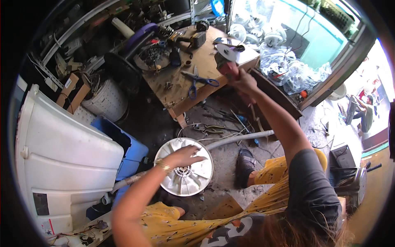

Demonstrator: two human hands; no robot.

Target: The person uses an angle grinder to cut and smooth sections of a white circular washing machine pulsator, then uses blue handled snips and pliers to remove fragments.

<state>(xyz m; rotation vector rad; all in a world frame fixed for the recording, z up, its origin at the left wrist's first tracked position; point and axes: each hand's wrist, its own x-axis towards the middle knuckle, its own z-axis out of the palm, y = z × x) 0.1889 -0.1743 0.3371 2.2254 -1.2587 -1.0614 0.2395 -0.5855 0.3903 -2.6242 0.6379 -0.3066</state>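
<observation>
My left hand (183, 157) reaches over a round white ribbed plastic disc (189, 187) with a hub at its middle. Its fingers are stretched out and slightly apart, and the palm hides part of the disc. It cannot be told how firmly the hand touches it. My right hand (245, 83) is raised at the right corner of the wooden table (164, 88). Its fingers are wrapped round a red tool (231, 69); the hand covers much of it, so its exact kind is unclear. Just beyond the tool shows a flat, pale disc (226, 52).
Blue-handled scissors (196, 82), a yellow-black power drill (193, 40) and a bowl of small metal parts (153, 57) sit on the table. Pliers (210, 129) and a grey hose (240, 139) lie on the floor. A large white plastic casing (70, 160) stands left; another person (365, 113) sits far right.
</observation>
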